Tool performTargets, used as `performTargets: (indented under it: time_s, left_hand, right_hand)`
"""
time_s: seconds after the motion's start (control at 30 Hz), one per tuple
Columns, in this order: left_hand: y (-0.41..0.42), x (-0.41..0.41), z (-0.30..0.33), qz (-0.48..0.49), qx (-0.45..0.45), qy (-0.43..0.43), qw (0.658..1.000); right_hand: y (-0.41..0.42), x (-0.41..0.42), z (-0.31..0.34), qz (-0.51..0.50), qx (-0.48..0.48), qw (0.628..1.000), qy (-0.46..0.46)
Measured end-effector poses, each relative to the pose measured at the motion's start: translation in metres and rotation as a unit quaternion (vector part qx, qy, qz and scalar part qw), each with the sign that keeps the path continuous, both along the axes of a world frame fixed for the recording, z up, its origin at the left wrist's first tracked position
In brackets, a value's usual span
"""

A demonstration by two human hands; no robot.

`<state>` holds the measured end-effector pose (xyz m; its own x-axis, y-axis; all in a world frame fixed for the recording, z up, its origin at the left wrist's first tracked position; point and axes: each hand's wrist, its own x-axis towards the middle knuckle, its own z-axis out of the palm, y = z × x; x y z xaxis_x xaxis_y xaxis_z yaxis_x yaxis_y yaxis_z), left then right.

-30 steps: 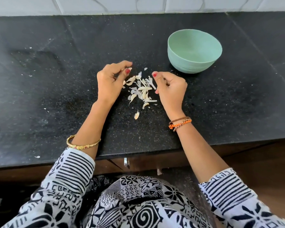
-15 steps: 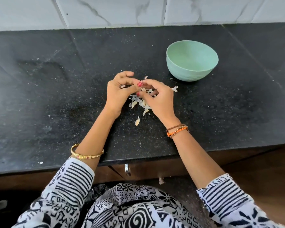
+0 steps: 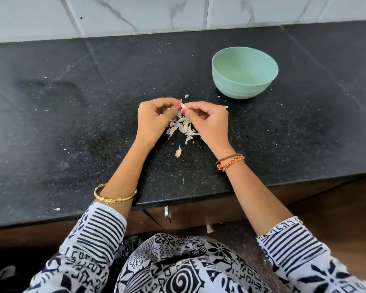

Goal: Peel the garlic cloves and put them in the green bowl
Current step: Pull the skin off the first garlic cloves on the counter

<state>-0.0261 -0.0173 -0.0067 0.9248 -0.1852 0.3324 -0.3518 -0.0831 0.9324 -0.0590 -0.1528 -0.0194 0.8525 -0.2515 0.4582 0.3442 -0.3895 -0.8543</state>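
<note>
Black speckled stone forms the desk (image 3: 51, 123) on which we work, with a white marble-patterned tiled wall (image 3: 135, 13) behind it. The green bowl (image 3: 245, 73) stands on the desk beyond and to the right of our hands, well apart from them, and we see nothing in the visible part of its interior. Our left hand (image 3: 154, 120) and right hand (image 3: 209, 121) meet above a loose pile of garlic skins (image 3: 183, 126) that lies on the desk between the wrists. Both hands have their fingers curled, and both pinch one small pale garlic clove (image 3: 183, 105) between thumb and fingertips; neither hand is spread. We judge that the peeling step is in hand: the clove is held at both ends while its skin is worked off. How much skin remains on it is too small to tell. The next move calls for stripping the remaining skin, letting it drop onto the pile, then carrying the clove with the right hand up and to the right and releasing it over the bowl. Compared with one second ago, the hands were then apart on either side of the pile; half a second ago they had closed together low over it, and now they are joined slightly higher, with the clove visible between the fingertips.
</note>
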Motion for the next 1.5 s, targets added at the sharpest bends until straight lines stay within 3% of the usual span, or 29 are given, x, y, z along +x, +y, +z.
performTargets:
  time_s: [0.23, 0.5, 0.73, 0.97, 1.07, 1.23, 1.37, 1.5]
  left_hand:
    - [0.0, 0.001, 0.001, -0.015, 0.024, 0.032, 0.999]
    - [-0.006, 0.01, 0.011, -0.022, 0.012, -0.009, 1.0]
    - [-0.013, 0.017, 0.014, 0.0, -0.02, 0.057, 0.998]
    - [-0.01, 0.013, 0.004, -0.023, -0.079, 0.097, 0.992]
    - [-0.014, 0.014, 0.005, -0.022, -0.097, 0.107, 0.989]
    - [-0.02, 0.014, 0.008, 0.011, -0.097, 0.108, 0.989]
    - [-0.012, 0.018, 0.009, 0.067, -0.111, 0.118, 0.985]
    - [-0.008, 0.015, 0.003, 0.046, -0.044, 0.047, 0.997]
  right_hand:
    - [-0.002, 0.003, 0.001, 0.006, -0.002, 1.0, 0.005]
    - [-0.004, 0.012, 0.002, -0.022, -0.027, 0.999, -0.037]
    - [-0.011, 0.03, -0.001, -0.067, -0.122, 0.982, -0.127]
    - [-0.01, 0.028, -0.009, -0.045, -0.158, 0.971, -0.175]
    - [-0.009, 0.027, -0.007, -0.024, -0.122, 0.977, -0.171]
    - [-0.001, 0.02, 0.005, -0.002, 0.053, 0.993, -0.106]
    - [-0.005, 0.018, 0.012, 0.011, 0.221, 0.975, -0.032]
    - [-0.007, 0.018, 0.011, 0.037, 0.172, 0.984, 0.018]
